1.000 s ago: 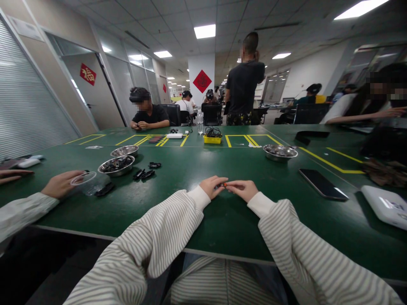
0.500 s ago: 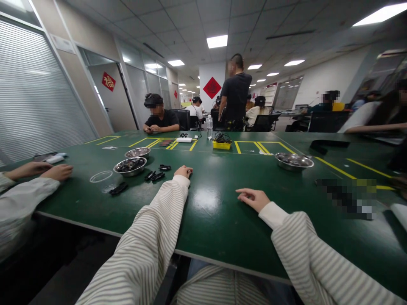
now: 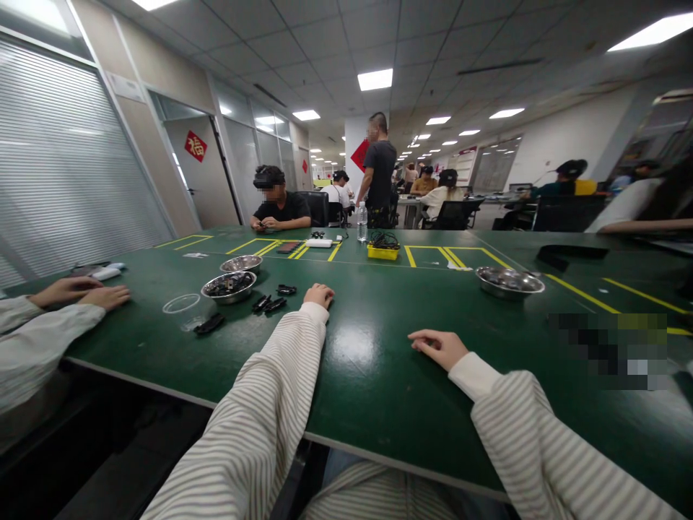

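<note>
My left hand point(image 3: 319, 295) rests on the green table point(image 3: 368, 404), its fingers loosely spread with nothing seen in them. Just left of it lie several small black parts point(image 3: 269, 304). My right hand point(image 3: 439, 348) lies on the table at right of centre, thumb and fingers apart, holding nothing. Farther left are a metal bowl point(image 3: 229, 297) filled with black parts, a second metal bowl point(image 3: 241, 264) behind it, a clear plastic cup point(image 3: 184, 312) and another black part point(image 3: 209, 323). A third metal bowl point(image 3: 509, 290) stands beyond my right hand.
A co-worker's hands point(image 3: 105, 297) rest at the left edge. Toward the back are a yellow tray point(image 3: 383, 253) of black cables, a water bottle point(image 3: 362, 222) and a white box point(image 3: 319, 243). A person point(image 3: 281, 206) sits across the table; another stands farther off. A black strap lies at right.
The camera view has shifted, so table items appear slightly lower and to the right. The standing person has moved left. Both my hands remain resting in about the same places.
</note>
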### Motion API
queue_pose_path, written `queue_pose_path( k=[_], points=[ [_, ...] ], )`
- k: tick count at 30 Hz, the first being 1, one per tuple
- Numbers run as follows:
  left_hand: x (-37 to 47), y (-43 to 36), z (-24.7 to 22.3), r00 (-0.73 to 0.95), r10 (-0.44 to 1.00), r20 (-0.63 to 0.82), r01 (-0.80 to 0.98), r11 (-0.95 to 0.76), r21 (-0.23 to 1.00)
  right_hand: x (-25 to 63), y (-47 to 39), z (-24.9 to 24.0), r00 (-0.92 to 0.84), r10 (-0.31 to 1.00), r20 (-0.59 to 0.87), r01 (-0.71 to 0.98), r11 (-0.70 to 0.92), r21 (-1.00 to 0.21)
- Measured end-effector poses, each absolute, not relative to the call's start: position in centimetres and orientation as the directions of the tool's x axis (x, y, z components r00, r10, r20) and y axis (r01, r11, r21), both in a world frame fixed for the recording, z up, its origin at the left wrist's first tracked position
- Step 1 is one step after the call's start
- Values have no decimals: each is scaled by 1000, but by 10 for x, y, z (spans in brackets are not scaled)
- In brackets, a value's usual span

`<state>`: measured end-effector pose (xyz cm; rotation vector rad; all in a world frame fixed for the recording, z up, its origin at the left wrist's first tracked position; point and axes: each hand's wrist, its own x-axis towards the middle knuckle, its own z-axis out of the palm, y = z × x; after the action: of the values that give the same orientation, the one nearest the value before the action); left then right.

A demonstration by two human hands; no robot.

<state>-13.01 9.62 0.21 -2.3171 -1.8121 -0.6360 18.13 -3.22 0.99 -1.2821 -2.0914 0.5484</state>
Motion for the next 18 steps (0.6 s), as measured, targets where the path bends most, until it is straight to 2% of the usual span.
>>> queue_pose_path(
  k=[5, 9, 13, 18],
  points=[
    [-127, 99, 3, 127, 885, 448, 950, -239, 203, 179, -35, 14, -331, 892, 309, 639, 453, -622],
    [-125, 98, 2, 112, 908, 404, 960, -204, 193, 179, -34, 13, -336, 893, 298, 646, 449, -617],
    [-129, 92, 1, 1, 920, 393, 978, -82, 190, 181, -32, 9, -345, 898, 273, 651, 438, -620],
    [-134, 84, 2, -94, 953, 289, 982, 40, 186, 182, -31, 8, -337, 894, 296, 654, 448, -610]
  ],
)
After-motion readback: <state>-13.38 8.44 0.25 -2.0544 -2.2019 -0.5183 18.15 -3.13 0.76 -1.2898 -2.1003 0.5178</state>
